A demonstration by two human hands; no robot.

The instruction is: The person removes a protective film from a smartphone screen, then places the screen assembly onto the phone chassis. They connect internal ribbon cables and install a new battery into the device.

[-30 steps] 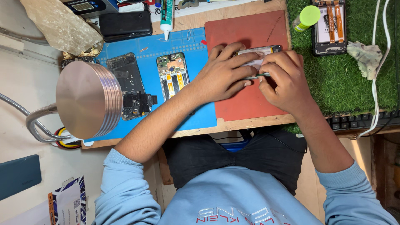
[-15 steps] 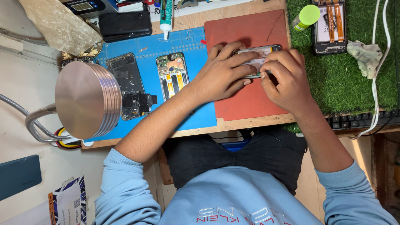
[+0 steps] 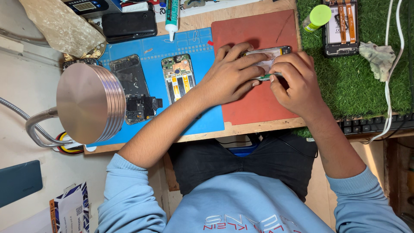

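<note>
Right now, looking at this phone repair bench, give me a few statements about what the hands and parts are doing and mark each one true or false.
1. Both hands work on an opened phone lying on the red mat. True.
2. The right hand is empty. False: it holds a slim green-tipped tool.
3. The left hand rests on the blue mat. False: it steadies the phone.
4. A green-capped bottle lies on the artificial grass. True.

A: What are your hands on?
B: Your left hand pins an opened phone on the red mat; your right hand pinches a thin tool against it.
</note>
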